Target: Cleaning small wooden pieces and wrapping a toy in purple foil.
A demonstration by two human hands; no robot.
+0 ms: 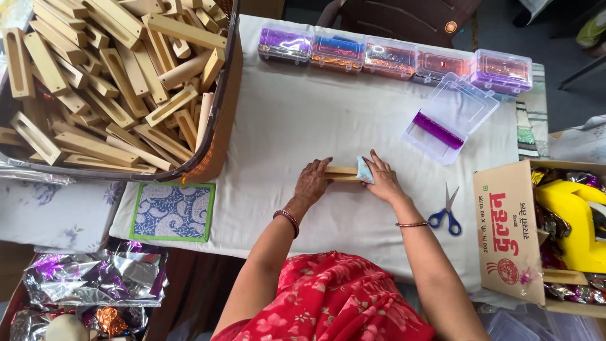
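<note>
Overhead view of a tabletop (297, 126) draped in plain white cloth. At centre lies a pale wooden block (341, 173), long, rectangular and smooth-planed, set crosswise before the person. The left hand (312, 183) rests on the block's left end, fingers (322, 165) bent down over its far edge and gripping it against the cloth. The right hand (383, 180) covers the right end, fingers extended and flat, pressing a small light-blue pad (364, 170) onto the wood; the pad lies under the fingertips, at about 10 o'clock from the palm. Only the middle stretch of the block shows between the two hands.

At 10 o'clock from the hands, a woven basket (218, 136) is heaped with similar slotted wooden blocks (107, 82), matte and unfinished. At 12 o'clock, a row of five clear plastic boxes (391, 57) holds glossy purple, blue and orange foil. At 2 o'clock, an open clear box (451, 113) contains a purple foil roll (437, 130). Blue-handled scissors (447, 215) lie at 3 o'clock, just beside the right wrist. Beyond them, a cardboard carton (508, 233) holds a yellow plastic object (577, 221). At 8 o'clock sit a green-bordered paisley card (173, 211) and crumpled metallic foil (95, 278).
</note>
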